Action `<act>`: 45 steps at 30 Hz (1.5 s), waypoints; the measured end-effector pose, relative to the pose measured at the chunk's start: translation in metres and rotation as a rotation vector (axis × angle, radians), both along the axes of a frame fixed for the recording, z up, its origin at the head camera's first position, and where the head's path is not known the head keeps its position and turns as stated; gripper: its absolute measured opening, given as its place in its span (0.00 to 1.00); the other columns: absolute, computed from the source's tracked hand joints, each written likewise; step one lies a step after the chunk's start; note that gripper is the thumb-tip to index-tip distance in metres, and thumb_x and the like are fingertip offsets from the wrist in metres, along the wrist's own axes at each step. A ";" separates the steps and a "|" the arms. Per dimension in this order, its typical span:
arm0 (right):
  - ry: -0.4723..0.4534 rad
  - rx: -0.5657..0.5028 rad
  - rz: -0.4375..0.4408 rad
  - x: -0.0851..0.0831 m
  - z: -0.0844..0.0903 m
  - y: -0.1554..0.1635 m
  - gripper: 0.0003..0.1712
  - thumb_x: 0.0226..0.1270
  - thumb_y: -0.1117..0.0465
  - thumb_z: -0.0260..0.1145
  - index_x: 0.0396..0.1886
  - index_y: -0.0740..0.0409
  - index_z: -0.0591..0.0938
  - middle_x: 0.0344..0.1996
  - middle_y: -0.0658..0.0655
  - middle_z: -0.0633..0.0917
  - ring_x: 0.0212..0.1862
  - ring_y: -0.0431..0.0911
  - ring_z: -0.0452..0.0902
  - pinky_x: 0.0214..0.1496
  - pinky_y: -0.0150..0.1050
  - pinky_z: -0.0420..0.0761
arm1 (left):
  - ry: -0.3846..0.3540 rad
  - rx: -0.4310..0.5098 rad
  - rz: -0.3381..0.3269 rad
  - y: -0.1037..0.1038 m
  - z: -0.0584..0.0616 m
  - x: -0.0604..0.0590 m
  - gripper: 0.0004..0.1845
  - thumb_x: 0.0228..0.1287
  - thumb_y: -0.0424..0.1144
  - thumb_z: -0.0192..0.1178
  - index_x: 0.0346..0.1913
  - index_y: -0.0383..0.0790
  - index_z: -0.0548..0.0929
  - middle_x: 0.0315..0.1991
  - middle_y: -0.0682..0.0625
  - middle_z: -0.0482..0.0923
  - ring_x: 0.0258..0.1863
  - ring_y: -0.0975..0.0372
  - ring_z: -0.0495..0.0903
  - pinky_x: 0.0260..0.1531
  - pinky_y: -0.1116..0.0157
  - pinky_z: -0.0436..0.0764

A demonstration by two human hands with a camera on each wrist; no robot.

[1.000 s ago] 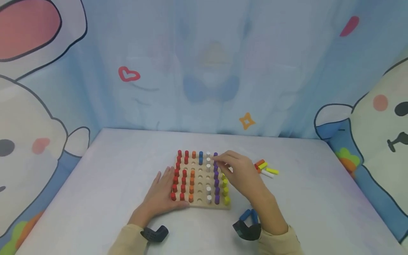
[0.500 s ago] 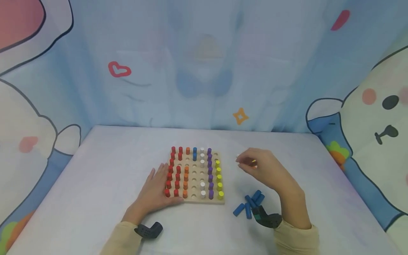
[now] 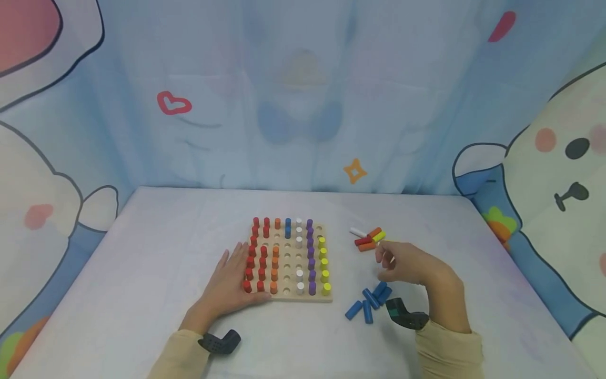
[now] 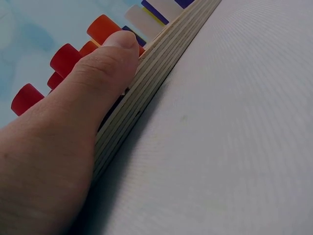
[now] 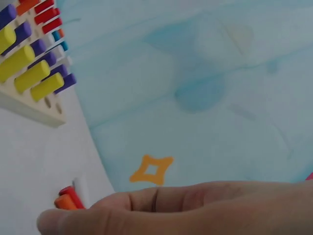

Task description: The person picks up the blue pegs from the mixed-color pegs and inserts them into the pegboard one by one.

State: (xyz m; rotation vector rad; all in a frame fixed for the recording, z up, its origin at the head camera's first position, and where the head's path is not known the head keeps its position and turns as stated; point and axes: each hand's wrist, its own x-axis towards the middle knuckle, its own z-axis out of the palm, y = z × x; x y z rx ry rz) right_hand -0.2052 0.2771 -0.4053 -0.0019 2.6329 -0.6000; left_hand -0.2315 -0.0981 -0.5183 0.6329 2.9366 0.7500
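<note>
A wooden pegboard [image 3: 293,300] holds upright colored pegs in columns, with bare holes mostly in its middle columns. My left hand [image 3: 230,281] rests against the board's left side with fingers extended; its thumb [image 4: 105,63] lies at the front edge beside an orange peg [image 4: 103,29]. Over the table to the board's right hovers my right hand [image 3: 409,263], fingers loosely bent and nothing visible between them. Just beyond its fingertips lie loose pegs: a white peg [image 3: 358,232], a red peg [image 3: 363,241], orange and yellow ones. Blue pegs [image 3: 368,311] lie scattered nearer the front.
The white tabletop [image 3: 189,226] ends at a blue cartoon curtain [image 3: 303,158] behind. Each wrist wears a dark camera, the left one [image 3: 220,342] in front of the board and the right one [image 3: 407,314] close to the blue pegs.
My right hand has left the board and moved right, then toward the front, uncovering the loose colored pegs. The left hand stays at the board. The head view has shifted slightly.
</note>
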 end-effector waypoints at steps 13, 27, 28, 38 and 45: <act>-0.152 0.114 -0.018 -0.012 -0.026 0.004 0.25 0.49 0.50 0.76 0.41 0.53 0.74 0.35 0.53 0.79 0.40 0.47 0.71 0.36 0.40 0.79 | 0.003 -0.024 -0.004 0.002 -0.001 -0.002 0.66 0.41 0.76 0.60 0.75 0.37 0.48 0.76 0.44 0.48 0.76 0.53 0.44 0.75 0.49 0.42; -0.155 0.135 0.023 -0.010 -0.028 -0.009 0.19 0.49 0.57 0.76 0.36 0.52 0.75 0.32 0.53 0.78 0.37 0.47 0.70 0.33 0.39 0.74 | 0.005 -0.030 0.001 0.000 -0.003 -0.001 0.65 0.41 0.77 0.59 0.75 0.37 0.48 0.76 0.45 0.47 0.77 0.54 0.43 0.75 0.50 0.42; -0.156 0.133 0.023 -0.011 -0.028 -0.009 0.19 0.49 0.58 0.75 0.36 0.53 0.75 0.32 0.53 0.78 0.37 0.47 0.71 0.33 0.39 0.74 | 0.007 -0.033 -0.001 0.000 -0.003 -0.001 0.65 0.41 0.77 0.59 0.75 0.37 0.48 0.76 0.45 0.47 0.77 0.54 0.43 0.75 0.50 0.42; -0.141 0.133 0.025 -0.012 -0.029 -0.015 0.16 0.51 0.61 0.74 0.36 0.52 0.75 0.33 0.52 0.79 0.36 0.46 0.71 0.35 0.38 0.77 | 0.009 -0.041 -0.001 0.000 -0.004 -0.002 0.65 0.41 0.77 0.58 0.75 0.37 0.49 0.76 0.45 0.48 0.76 0.54 0.43 0.75 0.50 0.43; -0.106 0.126 0.041 -0.015 -0.031 -0.019 0.16 0.50 0.62 0.74 0.35 0.52 0.75 0.33 0.52 0.79 0.36 0.46 0.72 0.35 0.37 0.78 | 0.009 -0.051 -0.004 -0.001 -0.003 -0.002 0.65 0.41 0.77 0.58 0.75 0.37 0.48 0.76 0.45 0.47 0.77 0.54 0.43 0.75 0.50 0.43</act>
